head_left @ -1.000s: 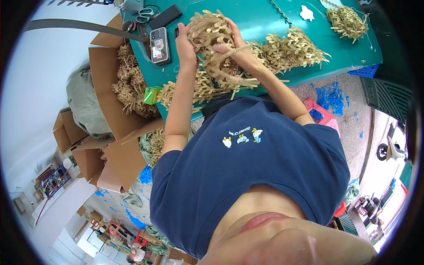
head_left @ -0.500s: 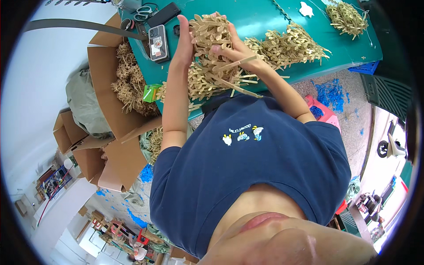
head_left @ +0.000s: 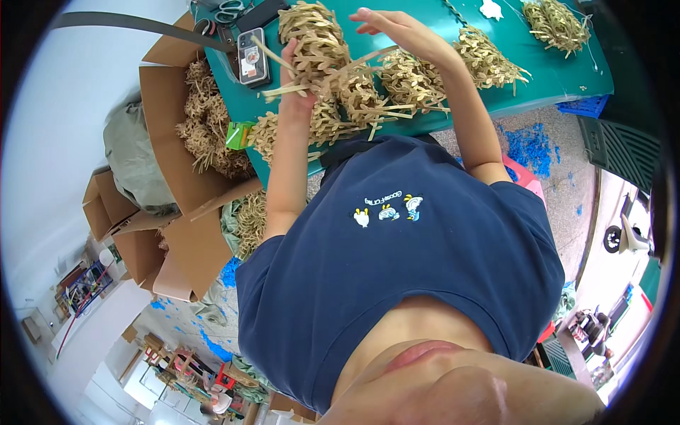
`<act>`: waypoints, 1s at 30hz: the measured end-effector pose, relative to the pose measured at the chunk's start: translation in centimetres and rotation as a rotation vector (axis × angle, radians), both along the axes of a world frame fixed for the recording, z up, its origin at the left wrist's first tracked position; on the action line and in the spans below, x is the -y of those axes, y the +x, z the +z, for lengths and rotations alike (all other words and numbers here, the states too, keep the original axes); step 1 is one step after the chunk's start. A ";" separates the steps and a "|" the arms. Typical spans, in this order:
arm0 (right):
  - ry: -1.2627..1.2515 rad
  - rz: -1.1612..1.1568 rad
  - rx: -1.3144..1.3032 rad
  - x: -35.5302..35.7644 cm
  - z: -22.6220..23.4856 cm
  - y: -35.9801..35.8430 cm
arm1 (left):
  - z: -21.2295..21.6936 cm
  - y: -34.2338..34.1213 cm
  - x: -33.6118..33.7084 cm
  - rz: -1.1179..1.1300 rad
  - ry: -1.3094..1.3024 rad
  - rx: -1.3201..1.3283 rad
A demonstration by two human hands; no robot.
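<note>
A thick bundle of gold artificial leaf sprays (head_left: 315, 44), its bare stems splayed toward me, is gripped in my left hand (head_left: 287, 69) over the table's left part. The sprays hide part of that hand's fingers. My right hand (head_left: 395, 27) is lifted off the bundle, to its right, fingers stretched out and holding nothing. Beneath and beside both hands lie more gold leaf sprays (head_left: 412, 79) along the near table edge. Another heap of sprays (head_left: 487, 58) lies right of my right forearm.
The green table (head_left: 545, 81) bears a phone (head_left: 253, 60), scissors (head_left: 228, 12) and a small green box (head_left: 239, 134) at left. A further spray bundle (head_left: 557, 28) sits far right. An open cardboard box (head_left: 159, 134) full of sprays stands left. Blue scraps (head_left: 530, 150) litter the floor.
Both hands were around the bundle before. My right hand has let go and moved up and right; the bundle has shifted left in my left hand, its stems now fanned out.
</note>
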State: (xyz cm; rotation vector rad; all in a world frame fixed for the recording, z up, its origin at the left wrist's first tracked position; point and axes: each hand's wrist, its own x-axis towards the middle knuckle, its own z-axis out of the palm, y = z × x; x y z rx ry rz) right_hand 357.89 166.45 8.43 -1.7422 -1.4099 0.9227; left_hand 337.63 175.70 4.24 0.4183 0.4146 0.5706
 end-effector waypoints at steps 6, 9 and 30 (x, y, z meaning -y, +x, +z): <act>-0.143 0.123 -0.337 3.6 0.8 -2.3 | 0.4 -1.3 0.9 0.123 0.076 -0.071; -0.063 0.037 -0.259 4.5 0.0 -4.3 | 1.3 -2.1 1.8 0.146 0.124 -0.125; 0.226 -0.250 -0.192 7.4 -3.7 -8.6 | 2.9 -7.3 2.5 0.079 0.541 -0.404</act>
